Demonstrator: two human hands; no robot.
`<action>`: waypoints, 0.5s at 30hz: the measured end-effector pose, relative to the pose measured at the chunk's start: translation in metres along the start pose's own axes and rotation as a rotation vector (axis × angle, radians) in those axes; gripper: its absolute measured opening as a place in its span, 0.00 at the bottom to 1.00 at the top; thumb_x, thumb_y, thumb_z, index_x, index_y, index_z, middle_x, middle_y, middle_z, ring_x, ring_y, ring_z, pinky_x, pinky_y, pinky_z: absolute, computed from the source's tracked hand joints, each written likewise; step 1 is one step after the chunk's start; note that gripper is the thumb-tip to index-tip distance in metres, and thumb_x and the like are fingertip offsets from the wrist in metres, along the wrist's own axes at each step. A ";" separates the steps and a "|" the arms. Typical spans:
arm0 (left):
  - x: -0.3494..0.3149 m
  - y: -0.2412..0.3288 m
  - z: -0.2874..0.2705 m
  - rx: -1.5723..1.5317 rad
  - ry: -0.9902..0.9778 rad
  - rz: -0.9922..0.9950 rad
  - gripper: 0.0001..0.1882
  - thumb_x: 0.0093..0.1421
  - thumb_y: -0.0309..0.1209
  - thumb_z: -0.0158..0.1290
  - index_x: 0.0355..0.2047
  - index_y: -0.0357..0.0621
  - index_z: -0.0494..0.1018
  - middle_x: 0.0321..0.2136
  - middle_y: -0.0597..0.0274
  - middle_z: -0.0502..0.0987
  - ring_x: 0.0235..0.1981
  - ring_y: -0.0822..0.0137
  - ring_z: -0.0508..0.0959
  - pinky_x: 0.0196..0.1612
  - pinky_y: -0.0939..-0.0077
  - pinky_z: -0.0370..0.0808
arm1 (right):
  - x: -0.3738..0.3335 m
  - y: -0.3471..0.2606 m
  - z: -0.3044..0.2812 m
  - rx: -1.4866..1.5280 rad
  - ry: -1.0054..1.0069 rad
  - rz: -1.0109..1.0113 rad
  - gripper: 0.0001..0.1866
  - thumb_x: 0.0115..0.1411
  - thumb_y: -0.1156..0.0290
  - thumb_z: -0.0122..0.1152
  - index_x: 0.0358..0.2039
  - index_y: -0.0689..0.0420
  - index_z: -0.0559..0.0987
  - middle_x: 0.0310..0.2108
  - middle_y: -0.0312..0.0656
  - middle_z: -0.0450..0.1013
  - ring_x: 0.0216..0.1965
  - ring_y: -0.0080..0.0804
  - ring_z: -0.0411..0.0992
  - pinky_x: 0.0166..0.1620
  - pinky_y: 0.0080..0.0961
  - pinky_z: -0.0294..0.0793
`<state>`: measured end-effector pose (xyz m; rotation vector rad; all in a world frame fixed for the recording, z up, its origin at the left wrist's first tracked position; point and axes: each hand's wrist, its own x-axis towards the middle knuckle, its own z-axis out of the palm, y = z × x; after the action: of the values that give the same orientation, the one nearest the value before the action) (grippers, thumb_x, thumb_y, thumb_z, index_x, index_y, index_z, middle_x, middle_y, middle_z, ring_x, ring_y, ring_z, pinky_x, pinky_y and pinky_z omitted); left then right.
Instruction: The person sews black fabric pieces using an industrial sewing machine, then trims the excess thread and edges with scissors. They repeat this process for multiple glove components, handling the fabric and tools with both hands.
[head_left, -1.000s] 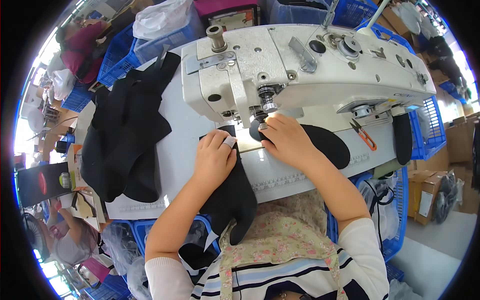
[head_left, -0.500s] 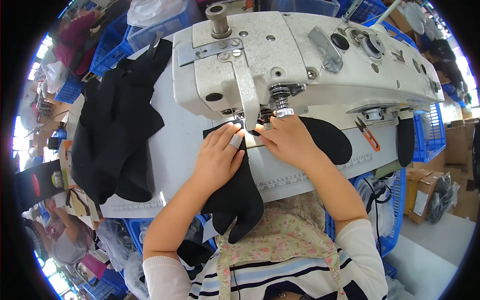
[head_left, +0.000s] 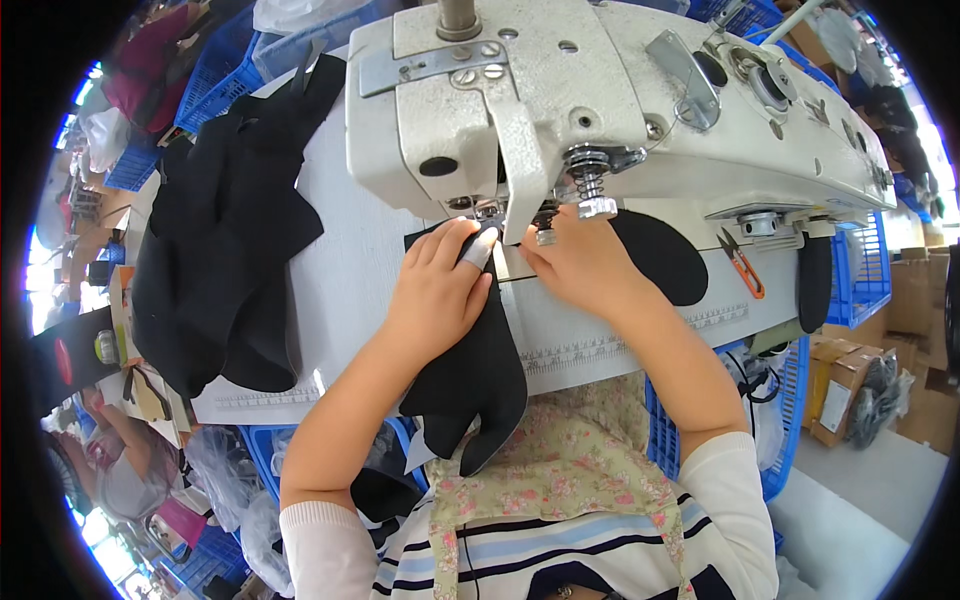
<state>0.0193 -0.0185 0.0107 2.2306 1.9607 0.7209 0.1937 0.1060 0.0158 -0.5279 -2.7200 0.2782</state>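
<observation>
A white sewing machine stands on the pale surface, and both hands work close below its needle end. The left hand lies palm down just to the near left of the machine's needle area. Its fingers stretch forward side by side, the thumb bends along the inner edge, and a white wrap circles one finger. It is loosely flat, resting on a black fabric piece rather than gripping it. That piece runs from beside the machine's needle area toward the person, its lobed end hanging over the near edge.

The right hand reaches in at the near right of the needle area, back of the hand up, thumb pointing toward the needle. Machine parts cover its fingertips, so whether they pinch anything cannot be told. Both elbows bend outward, with the forearms converging on the machine.

A rounded black piece lies under the machine's arm, orange-handled snips farther right, and a black fabric pile left of the machine.
</observation>
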 end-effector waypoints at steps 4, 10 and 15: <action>0.002 0.000 0.002 0.050 0.032 -0.014 0.21 0.54 0.29 0.55 0.49 0.38 0.71 0.49 0.52 0.69 0.52 0.52 0.70 0.54 0.58 0.66 | 0.002 0.004 0.003 -0.069 -0.040 0.009 0.08 0.55 0.65 0.59 0.25 0.55 0.77 0.22 0.47 0.70 0.30 0.45 0.72 0.29 0.41 0.71; 0.003 -0.002 0.005 0.055 0.053 -0.021 0.18 0.54 0.30 0.55 0.44 0.36 0.73 0.48 0.52 0.70 0.50 0.51 0.71 0.53 0.57 0.67 | 0.001 0.006 0.009 0.025 -0.001 0.042 0.09 0.55 0.65 0.59 0.28 0.58 0.78 0.24 0.50 0.72 0.33 0.51 0.71 0.36 0.44 0.71; 0.004 -0.002 0.006 0.067 0.058 -0.023 0.17 0.53 0.29 0.55 0.44 0.36 0.74 0.48 0.52 0.70 0.49 0.51 0.71 0.53 0.56 0.67 | 0.003 0.007 0.008 0.100 0.024 0.059 0.09 0.54 0.67 0.59 0.26 0.60 0.78 0.24 0.52 0.72 0.32 0.52 0.71 0.38 0.45 0.69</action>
<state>0.0201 -0.0127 0.0063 2.2454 2.0630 0.7364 0.1904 0.1128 0.0075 -0.5802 -2.6546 0.4179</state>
